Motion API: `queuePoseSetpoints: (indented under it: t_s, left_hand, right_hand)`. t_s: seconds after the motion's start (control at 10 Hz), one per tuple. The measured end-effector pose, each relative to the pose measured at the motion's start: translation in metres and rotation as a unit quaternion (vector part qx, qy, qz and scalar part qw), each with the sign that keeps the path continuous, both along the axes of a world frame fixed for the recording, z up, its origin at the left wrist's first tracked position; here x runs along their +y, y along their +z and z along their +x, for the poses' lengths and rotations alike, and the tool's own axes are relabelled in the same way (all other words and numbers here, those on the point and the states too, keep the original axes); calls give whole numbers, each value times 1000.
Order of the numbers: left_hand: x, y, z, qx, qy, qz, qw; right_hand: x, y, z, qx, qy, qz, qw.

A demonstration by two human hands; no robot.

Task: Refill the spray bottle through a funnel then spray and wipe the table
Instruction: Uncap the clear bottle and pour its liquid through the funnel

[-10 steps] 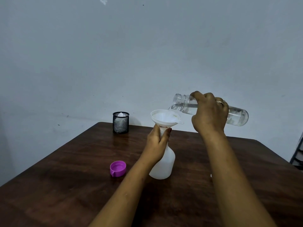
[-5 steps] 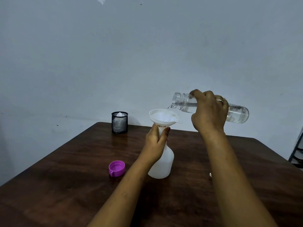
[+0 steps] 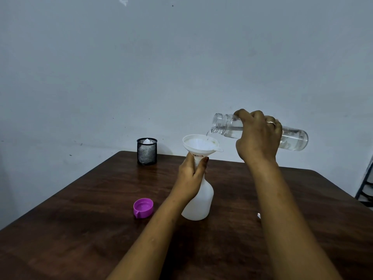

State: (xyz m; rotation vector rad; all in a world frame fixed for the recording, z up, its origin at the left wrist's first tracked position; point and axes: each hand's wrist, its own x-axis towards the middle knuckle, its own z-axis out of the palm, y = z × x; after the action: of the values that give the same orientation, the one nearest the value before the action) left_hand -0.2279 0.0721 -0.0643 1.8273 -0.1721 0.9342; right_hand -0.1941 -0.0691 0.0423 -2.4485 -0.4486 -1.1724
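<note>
A white translucent spray bottle body (image 3: 198, 205) stands upright on the dark wooden table (image 3: 80, 229), with a white funnel (image 3: 199, 144) seated in its neck. My left hand (image 3: 191, 176) grips the bottle's neck and the funnel's stem just under the funnel's bowl. My right hand (image 3: 258, 138) holds a clear plastic water bottle (image 3: 294, 138) tilted almost flat, its open mouth over the funnel's right rim. A thin stream of water runs from the mouth into the funnel.
A purple cap (image 3: 143, 208) lies upside down on the table left of the spray bottle. A black mesh cup (image 3: 147, 151) with something white inside stands at the far edge. A small white bit (image 3: 259, 215) shows beside my right forearm. A dark rack (image 3: 367, 182) is at far right.
The clear bottle stays tilted over the funnel and keeps pouring. Both hands hold their grips; only the view has shifted slightly.
</note>
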Motion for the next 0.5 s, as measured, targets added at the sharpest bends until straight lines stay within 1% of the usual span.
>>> queuePoseSetpoints:
  t_s: [0.5]
  left_hand:
    - [-1, 0, 1, -4, 12, 9, 1000]
  right_hand:
    - [0, 0, 0, -7, 0, 0, 1000]
